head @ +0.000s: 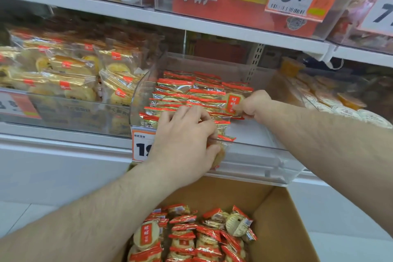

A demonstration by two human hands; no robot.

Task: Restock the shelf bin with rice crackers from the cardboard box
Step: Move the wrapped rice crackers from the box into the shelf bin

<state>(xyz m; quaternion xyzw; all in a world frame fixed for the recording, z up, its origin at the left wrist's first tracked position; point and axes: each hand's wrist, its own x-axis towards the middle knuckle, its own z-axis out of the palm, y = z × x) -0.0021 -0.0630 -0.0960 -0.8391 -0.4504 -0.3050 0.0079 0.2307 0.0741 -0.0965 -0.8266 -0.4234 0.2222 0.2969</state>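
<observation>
A clear plastic shelf bin (265, 155) holds rows of red-edged rice cracker packs (191, 93), stacked on edge. My left hand (182, 144) reaches over the bin's front wall and is closed on a few packs (220, 149) at the front of the rows. My right hand (253, 104) is inside the bin, pinching one pack (232, 102) at the right end of the rows. The open cardboard box (282, 225) sits below the bin, with several loose cracker packs (191, 238) in it.
A bin of yellow pastry packs (70, 74) stands to the left and a bin of round sealed cups (331, 100) to the right. An upper shelf (191, 23) with price tags hangs just above. A price label (141, 147) is clipped to the bin's front.
</observation>
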